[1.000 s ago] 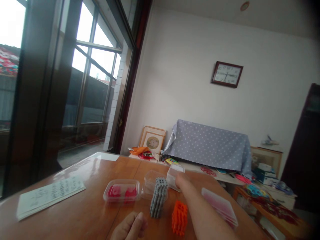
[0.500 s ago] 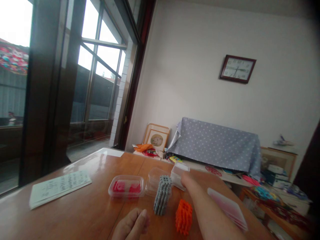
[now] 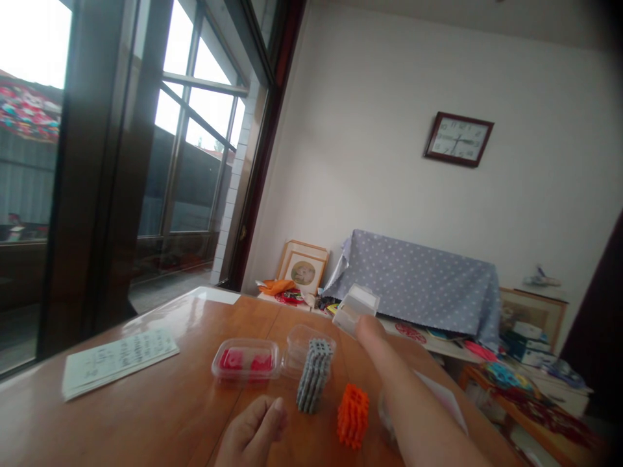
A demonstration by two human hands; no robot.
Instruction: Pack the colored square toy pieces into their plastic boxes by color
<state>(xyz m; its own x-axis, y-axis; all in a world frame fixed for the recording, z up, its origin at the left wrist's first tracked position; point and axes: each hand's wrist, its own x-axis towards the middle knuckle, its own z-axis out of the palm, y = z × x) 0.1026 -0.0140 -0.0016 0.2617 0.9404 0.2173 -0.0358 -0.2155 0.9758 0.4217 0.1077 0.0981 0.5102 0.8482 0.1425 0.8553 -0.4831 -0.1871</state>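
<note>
Lifted since the earlier frame, a clear plastic box [image 3: 352, 311] is now held up by the right hand [image 3: 372, 332] towards the far side of the wooden table [image 3: 189, 425]. Nearest, the left hand [image 3: 257, 425] is curled into a loose fist, with an orange stack of latticed pieces [image 3: 353, 416] and a taller grey stack [image 3: 314, 377] stood upright to its right. Beyond it, red pieces [image 3: 231, 359] are contained in a transparent tub [image 3: 244, 377].

Clock [image 3: 459, 139] on wall [image 3: 360, 136]; dotted cloth [image 3: 428, 280] below.
</note>
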